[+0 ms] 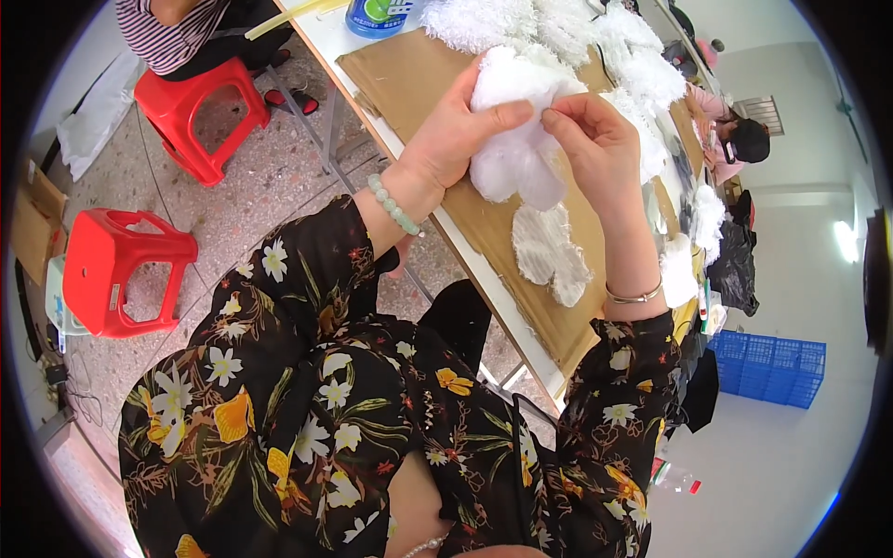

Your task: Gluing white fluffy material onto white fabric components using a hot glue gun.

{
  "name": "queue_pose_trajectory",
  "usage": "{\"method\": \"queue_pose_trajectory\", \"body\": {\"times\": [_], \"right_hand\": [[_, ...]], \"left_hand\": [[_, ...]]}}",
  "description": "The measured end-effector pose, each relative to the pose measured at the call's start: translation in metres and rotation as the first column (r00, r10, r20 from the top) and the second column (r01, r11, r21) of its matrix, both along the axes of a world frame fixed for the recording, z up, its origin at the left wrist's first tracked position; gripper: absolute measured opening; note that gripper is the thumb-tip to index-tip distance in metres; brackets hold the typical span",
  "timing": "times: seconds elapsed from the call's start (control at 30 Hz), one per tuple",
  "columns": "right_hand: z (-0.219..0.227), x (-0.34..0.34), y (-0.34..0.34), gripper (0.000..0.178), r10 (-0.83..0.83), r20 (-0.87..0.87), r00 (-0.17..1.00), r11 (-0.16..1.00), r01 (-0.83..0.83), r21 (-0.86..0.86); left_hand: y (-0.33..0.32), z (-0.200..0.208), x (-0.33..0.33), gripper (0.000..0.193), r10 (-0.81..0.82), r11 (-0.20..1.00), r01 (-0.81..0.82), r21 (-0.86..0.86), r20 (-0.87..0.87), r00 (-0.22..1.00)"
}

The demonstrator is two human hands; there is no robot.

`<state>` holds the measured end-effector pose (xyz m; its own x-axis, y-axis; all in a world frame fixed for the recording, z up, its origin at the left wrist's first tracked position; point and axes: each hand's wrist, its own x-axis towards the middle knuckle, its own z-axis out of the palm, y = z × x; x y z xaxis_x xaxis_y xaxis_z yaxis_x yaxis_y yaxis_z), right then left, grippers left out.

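Observation:
My left hand [454, 128] is closed round a white plush piece [507, 169] with rounded lobes, its thumb pressed on the fabric from above. At the piece's right edge my right hand [598, 139] is closed in a pinch, thumb against forefinger. What lies between those fingertips is too small to make out. Just below, a flat, lobed white fabric piece [549, 253] rests on the brown cardboard [400, 79] that covers the table. Several fluffy white plush pieces [642, 79] are heaped beyond my hands.
A blue bottle [377, 17] stands at the table's far left. Two red plastic stools [121, 274] are on the speckled floor to the left; a person in a striped top [172, 37] sits on the farther one. Another person [730, 139] sits at far right, near blue crates [767, 367].

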<state>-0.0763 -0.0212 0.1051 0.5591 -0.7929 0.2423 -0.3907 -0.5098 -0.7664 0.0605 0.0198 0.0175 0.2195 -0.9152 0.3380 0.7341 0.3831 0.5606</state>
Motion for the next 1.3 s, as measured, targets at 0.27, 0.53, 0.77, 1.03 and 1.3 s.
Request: {"method": "queue_pose_trajectory", "body": {"times": [0.27,0.53,0.77,1.03,1.3], "right_hand": [[-0.004,-0.013,0.000,0.007,0.102,0.104,0.989,0.989,-0.113,0.099],[-0.004,-0.026,-0.002,0.007,0.074,0.274,0.959,0.984,-0.115,0.137],[0.006,-0.064,-0.014,0.012,-0.062,0.423,0.904,0.975,-0.035,0.219],[0.016,-0.105,-0.034,0.012,-0.019,0.762,0.647,0.936,-0.256,0.241],[0.025,-0.184,-0.076,0.024,-0.127,0.808,0.575,0.963,-0.122,0.238]], "left_hand": [[0.000,0.001,-0.001,0.044,0.008,0.994,0.002,0.105,-0.092,0.996],[-0.002,-0.003,-0.002,0.037,0.132,0.976,-0.106,0.188,-0.135,0.982],[-0.008,-0.006,-0.005,0.033,0.224,0.956,-0.176,0.237,-0.197,0.954],[-0.011,-0.011,-0.006,0.032,0.272,0.937,-0.227,0.266,-0.148,0.951],[-0.006,-0.009,-0.001,0.033,0.263,0.936,-0.219,0.277,-0.134,0.955]]}}
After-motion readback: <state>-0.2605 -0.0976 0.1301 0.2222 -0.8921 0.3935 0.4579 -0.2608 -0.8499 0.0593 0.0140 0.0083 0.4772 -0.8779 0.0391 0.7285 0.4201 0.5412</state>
